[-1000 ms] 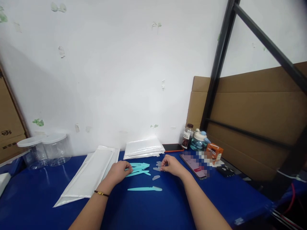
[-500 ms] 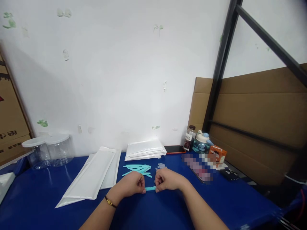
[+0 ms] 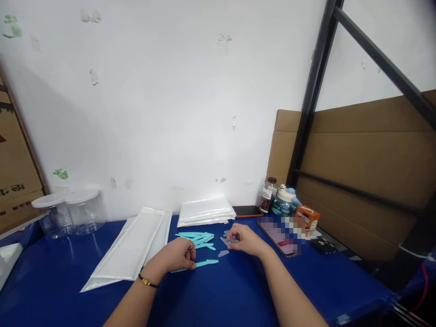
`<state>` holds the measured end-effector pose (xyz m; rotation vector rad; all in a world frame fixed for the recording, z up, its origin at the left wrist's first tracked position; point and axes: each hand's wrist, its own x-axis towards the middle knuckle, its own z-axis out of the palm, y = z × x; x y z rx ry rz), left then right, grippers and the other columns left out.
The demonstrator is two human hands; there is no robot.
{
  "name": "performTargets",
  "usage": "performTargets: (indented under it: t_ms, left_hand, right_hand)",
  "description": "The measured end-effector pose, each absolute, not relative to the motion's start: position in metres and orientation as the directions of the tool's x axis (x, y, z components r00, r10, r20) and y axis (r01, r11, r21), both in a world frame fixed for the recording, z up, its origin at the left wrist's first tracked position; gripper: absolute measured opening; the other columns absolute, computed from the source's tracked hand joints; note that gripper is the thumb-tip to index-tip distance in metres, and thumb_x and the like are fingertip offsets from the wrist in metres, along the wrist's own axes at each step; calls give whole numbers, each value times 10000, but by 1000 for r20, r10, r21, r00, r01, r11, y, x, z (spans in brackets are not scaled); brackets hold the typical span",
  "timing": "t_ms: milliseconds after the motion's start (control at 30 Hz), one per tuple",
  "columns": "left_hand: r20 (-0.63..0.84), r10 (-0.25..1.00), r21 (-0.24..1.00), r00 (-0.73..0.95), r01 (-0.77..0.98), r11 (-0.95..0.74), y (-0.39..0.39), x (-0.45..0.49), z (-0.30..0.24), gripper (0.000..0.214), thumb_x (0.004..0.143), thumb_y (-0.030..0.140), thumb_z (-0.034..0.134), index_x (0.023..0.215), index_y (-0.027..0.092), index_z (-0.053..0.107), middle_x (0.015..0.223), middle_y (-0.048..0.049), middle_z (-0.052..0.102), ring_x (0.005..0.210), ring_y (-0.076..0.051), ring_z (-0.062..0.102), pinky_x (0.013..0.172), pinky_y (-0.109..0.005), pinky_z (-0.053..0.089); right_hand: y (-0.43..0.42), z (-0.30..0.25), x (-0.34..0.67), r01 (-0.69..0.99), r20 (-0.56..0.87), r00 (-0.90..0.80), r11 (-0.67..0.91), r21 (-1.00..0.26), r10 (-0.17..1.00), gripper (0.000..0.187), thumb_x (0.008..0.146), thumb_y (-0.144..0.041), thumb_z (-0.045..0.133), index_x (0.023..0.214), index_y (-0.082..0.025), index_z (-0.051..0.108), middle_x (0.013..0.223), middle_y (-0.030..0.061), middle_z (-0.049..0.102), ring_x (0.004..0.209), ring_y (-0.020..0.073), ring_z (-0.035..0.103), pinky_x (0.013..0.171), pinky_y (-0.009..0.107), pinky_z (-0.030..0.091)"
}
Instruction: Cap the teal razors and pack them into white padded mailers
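Note:
My left hand (image 3: 180,255) is closed around the handle of a turquoise eyebrow razor (image 3: 208,262), whose far end points right over the blue table. Just behind that hand lies a loose pile of similar turquoise razors (image 3: 200,237). My right hand (image 3: 241,238) has its fingers bent in a pinch at a small group of clear plastic blade covers (image 3: 224,242). Its fingertips touch them, and the palm partly hides the group. One separate clear cover (image 3: 223,253) lies between the hands, a little nearer to me.
White padded envelopes (image 3: 129,247) lie on the left, with another stack (image 3: 206,212) by the wall. Two lidded clear jars (image 3: 85,213) stand far left. At right are phones (image 3: 277,236), a brown bottle (image 3: 268,196), a drinking bottle (image 3: 285,202) and an orange box (image 3: 306,219).
My hands have moved apart. The left drew back left with the turquoise razor, and the right let go of it and moved up and right to the clear covers.

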<state>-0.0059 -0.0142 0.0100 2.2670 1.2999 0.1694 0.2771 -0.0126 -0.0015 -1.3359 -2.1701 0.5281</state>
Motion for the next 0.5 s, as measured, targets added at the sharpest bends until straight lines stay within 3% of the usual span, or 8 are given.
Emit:
performTargets:
  t_ms: [100, 233, 333, 500]
  left_hand:
    - [-138, 845, 471, 517, 785, -403, -15, -5, 11, 256, 582, 373, 667, 785, 217, 654, 702, 31, 641, 602, -122, 557, 487, -201, 351]
    - [-160, 846, 463, 509, 796, -391, -18, -2, 11, 141, 603, 293, 627, 717, 212, 650, 695, 29, 649, 614, -120, 566, 510, -199, 366]
    - [-152, 850, 443, 504, 804, -397, -21, 1, 12, 101, 601, 258, 607, 678, 207, 645, 679, 24, 653, 603, -118, 562, 505, -198, 359]
    - [-129, 861, 425, 492, 812, -401, -24, 4, 15, 94, 596, 246, 599, 668, 202, 641, 683, 17, 662, 595, -115, 558, 488, -193, 341]
  right_hand:
    - [-16, -4, 266, 650, 189, -506, 516, -559, 842, 238, 578, -281, 784, 790, -207, 705, 795, -6, 574, 683, 112, 530, 586, 190, 385]
    - [-17, -8, 260, 674, 147, -525, 514, -531, 839, 70, 695, -239, 675, 721, -181, 703, 717, -3, 606, 627, 105, 530, 550, 189, 362]
    - [-18, -9, 262, 672, 68, -514, 450, -588, 855, 111, 736, -201, 598, 748, -170, 704, 649, -9, 625, 566, 99, 523, 505, 184, 342]
    - [-21, -5, 261, 624, 6, -547, 413, -664, 837, 122, 716, -222, 618, 768, -162, 710, 637, -9, 630, 556, 97, 525, 492, 174, 341]
